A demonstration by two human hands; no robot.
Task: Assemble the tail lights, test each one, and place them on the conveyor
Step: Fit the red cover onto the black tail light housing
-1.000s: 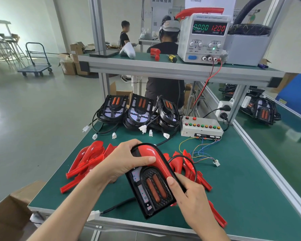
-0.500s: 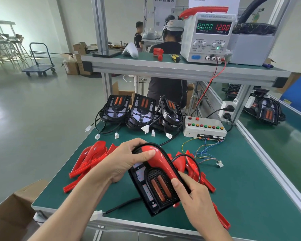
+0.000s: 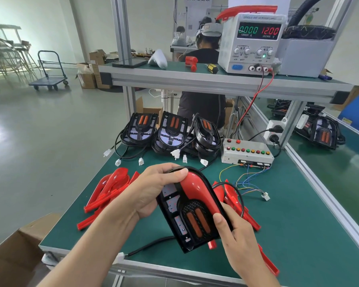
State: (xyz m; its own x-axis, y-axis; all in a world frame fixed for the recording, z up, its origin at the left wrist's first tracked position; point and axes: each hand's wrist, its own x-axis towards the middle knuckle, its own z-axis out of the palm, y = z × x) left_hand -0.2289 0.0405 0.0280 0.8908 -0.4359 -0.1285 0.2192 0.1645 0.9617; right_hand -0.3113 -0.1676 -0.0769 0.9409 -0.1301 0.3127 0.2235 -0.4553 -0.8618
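Head view: both hands, left hand [image 3: 153, 189] and right hand [image 3: 234, 235], still grip the tail light [image 3: 192, 210], its red cover [image 3: 199, 193] now pressed closer into the housing, assembly nearly done.

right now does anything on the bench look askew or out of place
The red lens sits crooked on the black tail light housing held in both hands, its lower tip poking past the housing's bottom edge. It looks not yet seated.
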